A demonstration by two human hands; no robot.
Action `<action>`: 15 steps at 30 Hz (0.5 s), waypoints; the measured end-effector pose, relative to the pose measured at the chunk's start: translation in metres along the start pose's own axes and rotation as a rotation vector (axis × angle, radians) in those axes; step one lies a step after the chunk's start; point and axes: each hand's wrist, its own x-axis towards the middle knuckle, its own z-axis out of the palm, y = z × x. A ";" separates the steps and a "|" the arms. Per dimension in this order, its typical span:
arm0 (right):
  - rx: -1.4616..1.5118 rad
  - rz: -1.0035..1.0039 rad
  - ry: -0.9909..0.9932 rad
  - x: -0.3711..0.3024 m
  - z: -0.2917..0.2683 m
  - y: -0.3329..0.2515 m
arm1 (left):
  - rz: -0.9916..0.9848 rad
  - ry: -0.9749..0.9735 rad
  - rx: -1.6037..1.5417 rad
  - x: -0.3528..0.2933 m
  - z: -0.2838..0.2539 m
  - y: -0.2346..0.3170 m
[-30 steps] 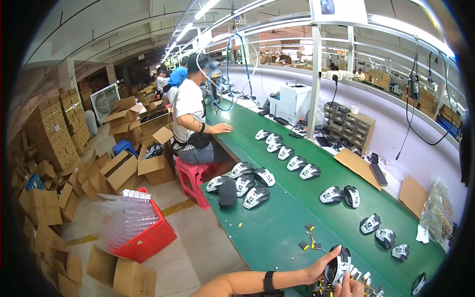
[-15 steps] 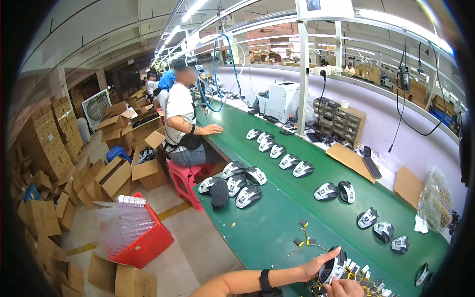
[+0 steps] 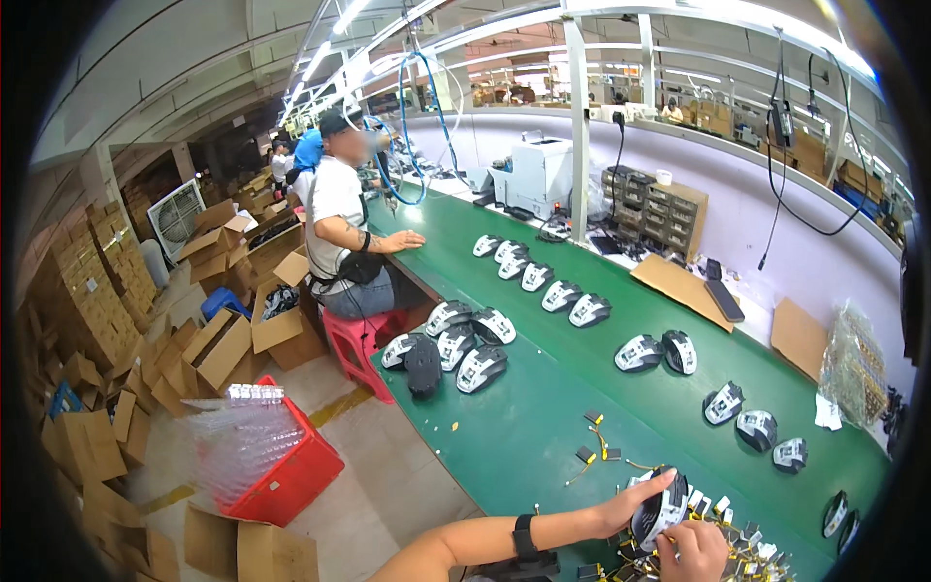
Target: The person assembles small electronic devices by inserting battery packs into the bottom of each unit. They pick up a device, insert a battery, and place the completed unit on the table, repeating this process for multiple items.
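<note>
At the lower right, my left hand [image 3: 621, 508] grips a black-and-grey computer mouse [image 3: 662, 514] by its side, holding it tilted above the bench. My right hand [image 3: 695, 549] is at the mouse's near end, with its fingers pinched together there; whatever small part they hold is hidden. Beneath and beside both hands lies a heap of small black batteries [image 3: 752, 558] with yellow tape, thin wires and white connectors. A few loose batteries [image 3: 586, 454] are spread a little farther to the left.
Several mice [image 3: 482, 369] are clustered at the green bench's [image 3: 543, 417] left edge; more stand in a line [image 3: 590, 310] along it. A co-worker [image 3: 339, 213] sits on a pink stool [image 3: 359, 354], one hand on the bench. A red crate [image 3: 291, 485] and cardboard boxes [image 3: 218, 349] crowd the floor.
The view has shifted slightly. My left hand still holds the mouse, now turned a bit more upright. My right hand has risen along its near end, fingers still pinched.
</note>
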 end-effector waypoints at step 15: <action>-0.151 -0.075 0.054 0.017 0.019 -0.023 | 0.175 0.153 -0.201 0.005 -0.022 0.004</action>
